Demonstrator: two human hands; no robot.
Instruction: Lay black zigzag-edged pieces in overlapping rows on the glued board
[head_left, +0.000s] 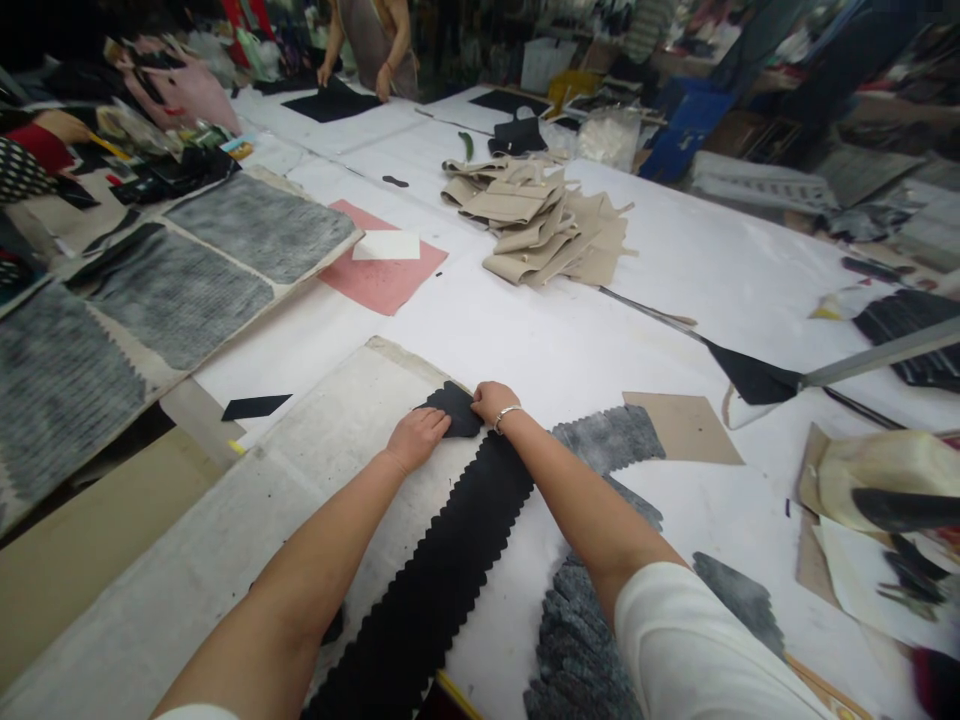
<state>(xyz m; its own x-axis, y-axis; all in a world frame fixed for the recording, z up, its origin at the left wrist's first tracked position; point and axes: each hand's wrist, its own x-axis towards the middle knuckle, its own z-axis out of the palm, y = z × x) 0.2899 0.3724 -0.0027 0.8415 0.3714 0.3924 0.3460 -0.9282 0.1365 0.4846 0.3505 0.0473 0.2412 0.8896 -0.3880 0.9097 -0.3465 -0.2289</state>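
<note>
A small black piece of material (459,408) with a scalloped edge lies at the far end of a pale grey board (300,470). My left hand (420,437) rests on its left side, fingers stretched out flat. At the piece's right corner, my right hand (493,402), with a bracelet at the wrist, is closed with the fingertips pinching its edge. A long black strip with scalloped edges (435,560) runs from near my right wrist toward me. Grey mottled scalloped pieces (611,437) lie to the right, partly hidden by my right arm.
Large grey mottled sheets (262,225) lie on boards at the left. Beyond are a pink sheet (390,275) and a heap of beige cut pieces (536,220). A beige card (686,428) and a plastic container (870,470) sit right. Another person (371,45) works at the back.
</note>
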